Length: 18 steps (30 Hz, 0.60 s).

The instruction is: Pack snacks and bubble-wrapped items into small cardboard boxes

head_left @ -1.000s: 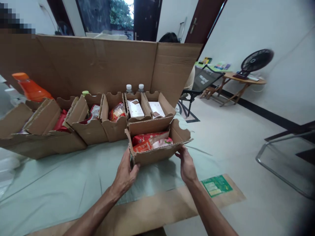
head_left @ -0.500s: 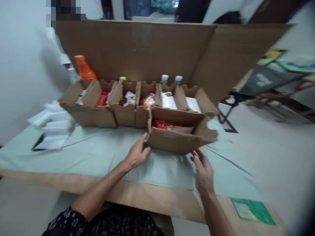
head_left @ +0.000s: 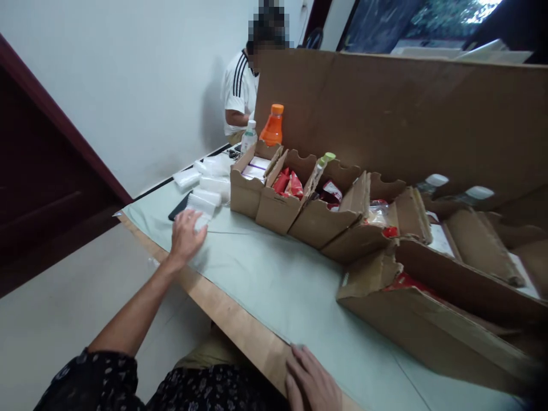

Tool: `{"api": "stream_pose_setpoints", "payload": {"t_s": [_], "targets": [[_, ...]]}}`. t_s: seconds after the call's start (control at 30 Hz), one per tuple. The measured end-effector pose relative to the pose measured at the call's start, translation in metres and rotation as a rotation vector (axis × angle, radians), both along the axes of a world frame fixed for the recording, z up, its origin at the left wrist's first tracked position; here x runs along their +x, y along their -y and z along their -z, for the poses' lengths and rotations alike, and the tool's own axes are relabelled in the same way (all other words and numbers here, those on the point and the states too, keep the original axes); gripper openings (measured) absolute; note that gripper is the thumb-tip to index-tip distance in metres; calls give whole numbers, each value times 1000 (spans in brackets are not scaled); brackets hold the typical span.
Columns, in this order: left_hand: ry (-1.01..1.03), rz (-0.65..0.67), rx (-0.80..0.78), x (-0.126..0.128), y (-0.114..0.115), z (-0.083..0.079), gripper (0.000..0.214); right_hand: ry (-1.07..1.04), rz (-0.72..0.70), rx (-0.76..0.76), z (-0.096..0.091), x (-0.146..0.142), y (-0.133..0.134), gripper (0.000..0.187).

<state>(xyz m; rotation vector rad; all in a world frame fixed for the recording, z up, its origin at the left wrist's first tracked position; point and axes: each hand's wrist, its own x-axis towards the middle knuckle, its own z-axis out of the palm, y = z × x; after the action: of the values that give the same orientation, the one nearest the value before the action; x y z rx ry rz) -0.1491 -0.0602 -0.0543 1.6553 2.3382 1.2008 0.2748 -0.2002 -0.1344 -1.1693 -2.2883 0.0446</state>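
Observation:
My left hand (head_left: 187,237) is over the far left of the table, fingers slightly bent and apart at the nearest folded clear plastic bag (head_left: 202,206). It looks as if the fingertips touch the plastic, but no firm grip shows. A dark flat object (head_left: 180,206), perhaps a phone, lies partly under that bag. At the table's front edge, my right hand (head_left: 314,379) rests flat with nothing in it. Ahead of it stands a long cardboard bin (head_left: 428,322) containing red packaging.
A row of cardboard bins (head_left: 278,208) holds packets and boxes. Behind it are an orange bottle (head_left: 273,128), a clear bottle (head_left: 249,137) and a tall cardboard panel (head_left: 385,108). More plastic bags (head_left: 216,165) lie left. A person in a white shirt (head_left: 237,91) sits beyond.
Both hands have come away from the long bin. My left hand moved left to the plastic bags; my right hand dropped to the table edge. The view turned left.

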Motion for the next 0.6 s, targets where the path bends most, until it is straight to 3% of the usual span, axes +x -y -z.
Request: {"api": "stream_pose_setpoints", "payload": {"t_s": [0.13, 0.27, 0.37, 0.47, 0.6], "targets": [[16, -185, -17, -50, -44, -10, 38, 8, -19, -18, -12, -9, -7, 26], [54, -191, -15, -55, -54, -17, 6, -30, 16, -3, -20, -10, -6, 24], [62, -135, 45, -34, -27, -30, 5, -81, 49, -34, -34, -17, -8, 22], [127, 21, 84, 5, 13, -44, 16, -174, 45, -19, -62, -30, -17, 24], [323, 255, 126, 73, 54, -57, 26, -206, -14, 141, -99, -52, -44, 57]]}}
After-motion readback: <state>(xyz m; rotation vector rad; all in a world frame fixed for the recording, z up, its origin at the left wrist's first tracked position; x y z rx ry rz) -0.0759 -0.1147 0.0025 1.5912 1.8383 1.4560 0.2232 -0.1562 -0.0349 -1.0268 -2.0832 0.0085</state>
